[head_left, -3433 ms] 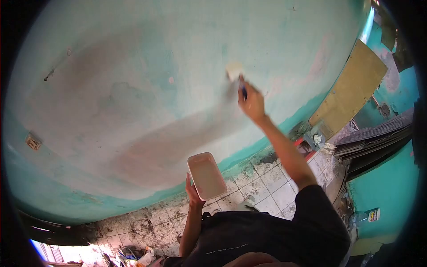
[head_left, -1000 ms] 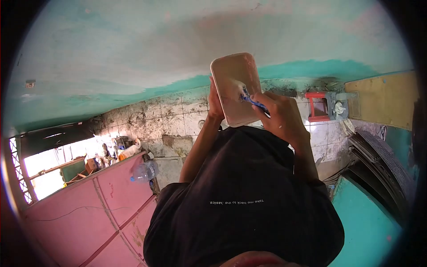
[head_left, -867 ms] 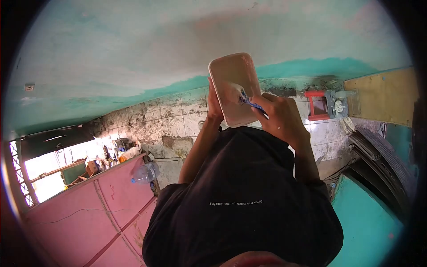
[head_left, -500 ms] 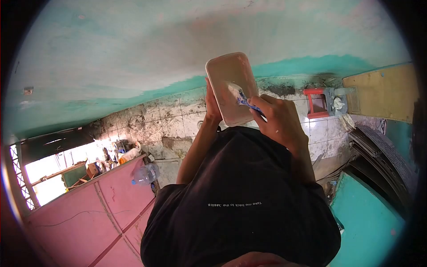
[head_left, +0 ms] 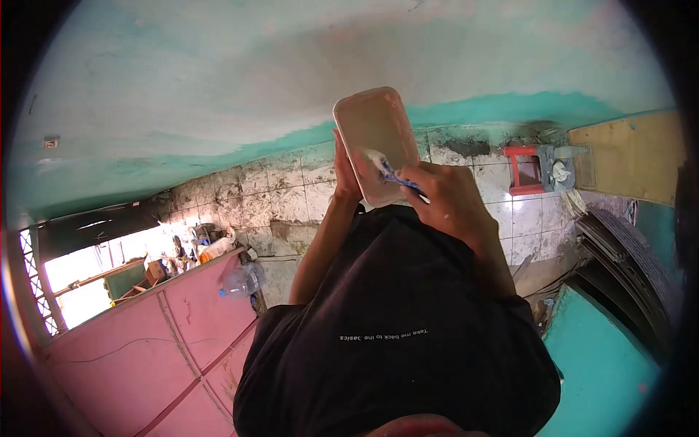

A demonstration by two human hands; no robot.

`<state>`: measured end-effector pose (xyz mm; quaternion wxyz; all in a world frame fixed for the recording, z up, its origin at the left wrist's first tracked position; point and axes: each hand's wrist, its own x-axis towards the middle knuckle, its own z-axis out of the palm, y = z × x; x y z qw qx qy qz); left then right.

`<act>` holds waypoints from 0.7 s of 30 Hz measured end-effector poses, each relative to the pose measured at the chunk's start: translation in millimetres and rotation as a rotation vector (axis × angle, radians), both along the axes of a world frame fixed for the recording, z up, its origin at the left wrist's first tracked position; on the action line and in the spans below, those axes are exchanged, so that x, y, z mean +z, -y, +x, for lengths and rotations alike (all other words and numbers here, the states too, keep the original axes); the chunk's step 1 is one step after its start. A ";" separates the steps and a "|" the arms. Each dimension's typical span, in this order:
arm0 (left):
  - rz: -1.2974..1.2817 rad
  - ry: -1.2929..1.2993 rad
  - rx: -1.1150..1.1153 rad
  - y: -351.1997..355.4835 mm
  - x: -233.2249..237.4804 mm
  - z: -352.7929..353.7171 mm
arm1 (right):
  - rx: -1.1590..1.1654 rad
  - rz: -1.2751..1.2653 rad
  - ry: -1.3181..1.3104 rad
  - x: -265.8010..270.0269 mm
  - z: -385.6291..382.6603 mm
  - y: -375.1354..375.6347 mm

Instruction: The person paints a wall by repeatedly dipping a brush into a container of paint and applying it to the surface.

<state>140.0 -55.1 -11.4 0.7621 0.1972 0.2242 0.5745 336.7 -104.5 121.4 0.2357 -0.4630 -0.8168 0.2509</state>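
A pale rectangular tub point(head_left: 370, 131) is held out in front of the chest, with its opening towards me. My left hand point(head_left: 346, 169) is closed on the tub's left side, its fingers partly hidden behind the wall. In my right hand point(head_left: 445, 195) is a brush point(head_left: 397, 177) with a blue handle, gripped near the tub's right lower edge. The brush's whitish bristles are inside the tub near its lower part, slightly blurred. What lies in the bottom of the tub is hard to make out.
A painted wall point(head_left: 218, 87), white and turquoise, stands ahead. Dirty tiles point(head_left: 287, 197) cover the floor. A red stool point(head_left: 526, 170) and stacked dark sheets point(head_left: 619, 247) are at the right. A clear bottle point(head_left: 242, 280) lies beside a pink panel point(head_left: 131, 364) at the left.
The brush and my right hand have moved slightly left and down in the tub. The surroundings have shifted a little to the right with the camera.
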 end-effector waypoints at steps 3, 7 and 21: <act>0.045 0.207 -0.071 -0.2 1.6 0.1 | -0.106 0.026 -0.104 2.4 3.2 1.9; 0.000 -0.139 0.014 -0.3 -4.5 4.6 | -0.019 0.013 0.028 -11.5 2.4 0.1; 0.020 0.149 -0.146 1.1 -22.3 0.8 | -0.038 -0.009 -0.034 -20.7 16.1 8.6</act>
